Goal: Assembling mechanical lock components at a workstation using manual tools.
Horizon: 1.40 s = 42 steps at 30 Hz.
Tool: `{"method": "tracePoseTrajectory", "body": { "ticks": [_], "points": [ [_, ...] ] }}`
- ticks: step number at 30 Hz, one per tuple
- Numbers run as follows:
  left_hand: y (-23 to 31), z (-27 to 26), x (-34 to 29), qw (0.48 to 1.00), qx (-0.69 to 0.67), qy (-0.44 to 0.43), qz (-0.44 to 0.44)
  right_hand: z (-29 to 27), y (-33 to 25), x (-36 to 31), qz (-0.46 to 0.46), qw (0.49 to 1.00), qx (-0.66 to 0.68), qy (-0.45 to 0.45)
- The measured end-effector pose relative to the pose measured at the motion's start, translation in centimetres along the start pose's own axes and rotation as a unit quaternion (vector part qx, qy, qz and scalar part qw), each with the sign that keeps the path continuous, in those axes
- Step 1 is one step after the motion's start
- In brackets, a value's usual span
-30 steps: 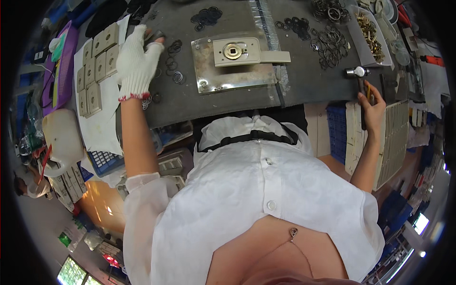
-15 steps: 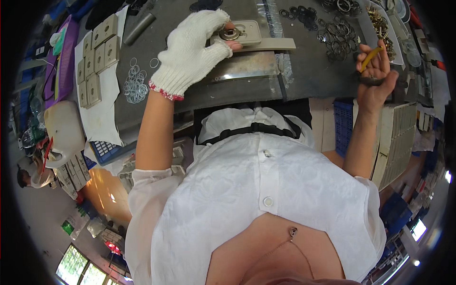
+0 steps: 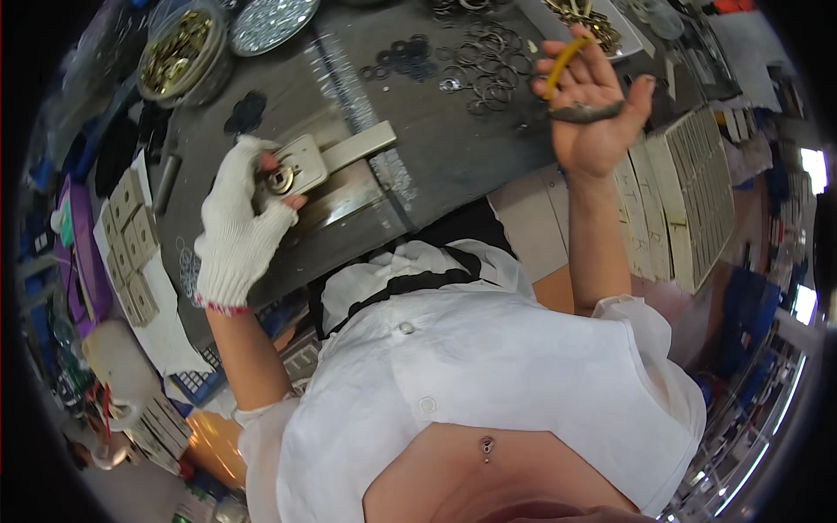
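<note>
Left hand (image 3: 240, 222) (gloved) on door handle (image 3: 327, 157)

L hand (image 3: 240, 222), gloved, is curled w/ fingertips pinched together, forearm bent upward. R hand (image 3: 593, 105), bare, is raised, palm shown, fingers half-closed.

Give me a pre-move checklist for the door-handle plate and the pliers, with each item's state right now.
1. Left hand on the handle plate: ok, gloved fingers at its round centre part.
2. Plate lying on the steel base plate: ok.
3. Right hand holding the yellow-handled tool: ok, lifted off the bench.
4. Tool tip aligned with the plate: not ok, well apart.
5. Loose rings within reach: ok.
6. Centre part fully seated: cannot tell.
</note>
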<state>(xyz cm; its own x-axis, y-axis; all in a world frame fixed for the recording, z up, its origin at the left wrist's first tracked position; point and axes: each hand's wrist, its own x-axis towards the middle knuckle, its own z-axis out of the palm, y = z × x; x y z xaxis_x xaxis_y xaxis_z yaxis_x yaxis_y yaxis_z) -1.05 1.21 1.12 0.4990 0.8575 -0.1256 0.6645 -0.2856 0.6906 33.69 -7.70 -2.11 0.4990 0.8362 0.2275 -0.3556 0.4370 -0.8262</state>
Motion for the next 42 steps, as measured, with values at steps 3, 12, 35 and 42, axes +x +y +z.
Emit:
{"method": "tracePoseTrajectory", "body": {
  "ticks": [3, 12, 35, 42],
  "points": [
    [1.8, -0.3, -0.8, 0.992, 0.018, 0.100, 0.074, 0.1, 1.2, 0.2, 0.009, 1.000, 0.027, -0.007],
    [-1.5, 0.6, -3.1, 0.968, -0.031, 0.247, 0.022, 3.0, 4.3, 0.4, -0.032, 0.990, -0.013, 0.138],
    [-6.6, 2.8, -11.5, 0.906, 0.342, 0.246, 0.042, 2.3, 2.8, -0.1, 0.108, 0.931, 0.168, -0.305],
    [-5.0, 1.8, -11.3, 0.926, 0.334, 0.159, 0.073, 4.1, 4.3, -0.7, 0.143, 0.934, 0.095, -0.314]
  ]
}}
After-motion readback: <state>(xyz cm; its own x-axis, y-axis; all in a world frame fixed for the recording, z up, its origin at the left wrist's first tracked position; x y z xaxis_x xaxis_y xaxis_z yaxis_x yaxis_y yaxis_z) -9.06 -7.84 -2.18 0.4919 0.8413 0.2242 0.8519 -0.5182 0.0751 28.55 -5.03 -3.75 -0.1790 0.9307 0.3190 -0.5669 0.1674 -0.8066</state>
